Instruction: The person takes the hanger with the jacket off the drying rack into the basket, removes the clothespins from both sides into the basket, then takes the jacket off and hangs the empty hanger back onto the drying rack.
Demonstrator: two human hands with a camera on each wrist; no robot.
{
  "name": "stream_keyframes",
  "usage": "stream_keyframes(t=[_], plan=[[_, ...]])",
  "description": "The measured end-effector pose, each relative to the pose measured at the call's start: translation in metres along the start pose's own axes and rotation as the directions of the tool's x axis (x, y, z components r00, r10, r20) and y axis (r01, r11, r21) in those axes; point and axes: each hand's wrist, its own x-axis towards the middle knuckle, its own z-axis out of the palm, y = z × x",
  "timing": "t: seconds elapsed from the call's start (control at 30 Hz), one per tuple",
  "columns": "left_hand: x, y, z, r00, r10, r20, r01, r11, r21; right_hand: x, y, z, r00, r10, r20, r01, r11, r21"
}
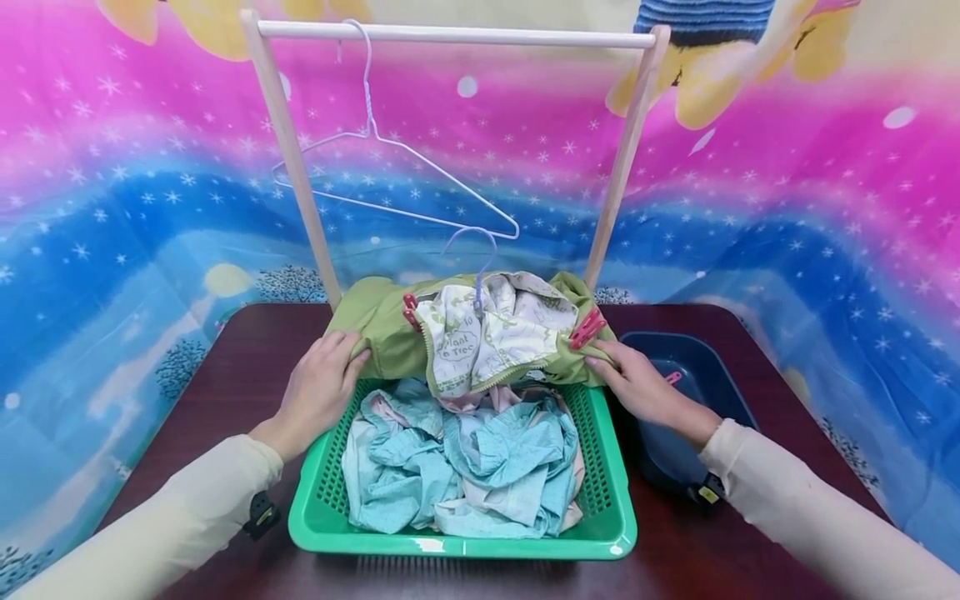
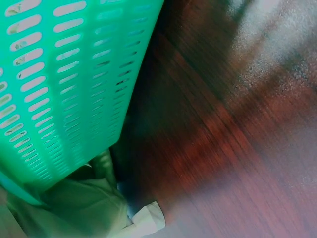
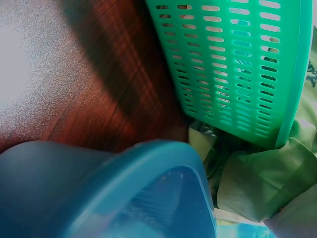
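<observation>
Head view, garment: an olive-green jacket point(image 1: 382, 329) with a printed white lining lies in the middle of the frame, across the far rim of the green basket point(image 1: 607, 508), clipped to a lavender hanger point(image 1: 480, 258) by red pegs point(image 1: 587, 328) at both shoulders.
Head view, left hand: the left hand point(image 1: 318, 387), centre left, has its fingers curled over the jacket's left end, gripping the cloth.
Head view, right hand: the right hand point(image 1: 637, 383), centre right, pinches the jacket's right end just below a red peg.
Head view, basket: crumpled pale blue and pink clothes point(image 1: 465, 458) fill it, lower centre.
Head view, surroundings: a dark blue tub point(image 1: 712, 367) stands just right of the basket on the dark wooden table point(image 1: 217, 392); a wooden rail point(image 1: 450, 35) spans the top, with a white wire hanger point(image 1: 375, 175) on it.
Left wrist view: the basket's slotted wall point(image 2: 64, 84) fills the upper left, green cloth point(image 2: 84, 203) shows at the lower left, tabletop point(image 2: 237, 139) to the right; the hand itself is out of frame.
Right wrist view: the basket wall point(image 3: 237, 64) is upper right, the blue tub's rim point(image 3: 143, 168) along the bottom, green cloth point(image 3: 262, 183) at the lower right; no fingers show here.
</observation>
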Motion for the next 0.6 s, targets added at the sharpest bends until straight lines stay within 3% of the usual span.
stream_keyframes(t=[0.2, 0.6], plan=[[0.001, 0.001, -0.001, 1.000, 0.013, -0.002, -0.013, 1.000, 0.015, -0.001, -0.003, -0.002, 1.000, 0.012, 0.011, -0.012, 1.000, 0.002], [0.000, 0.003, -0.003, 0.999, 0.042, 0.016, -0.042, 0.998, 0.037, 0.001, -0.018, -0.021, 0.993, 0.016, 0.121, -0.019, 1.000, 0.017]])
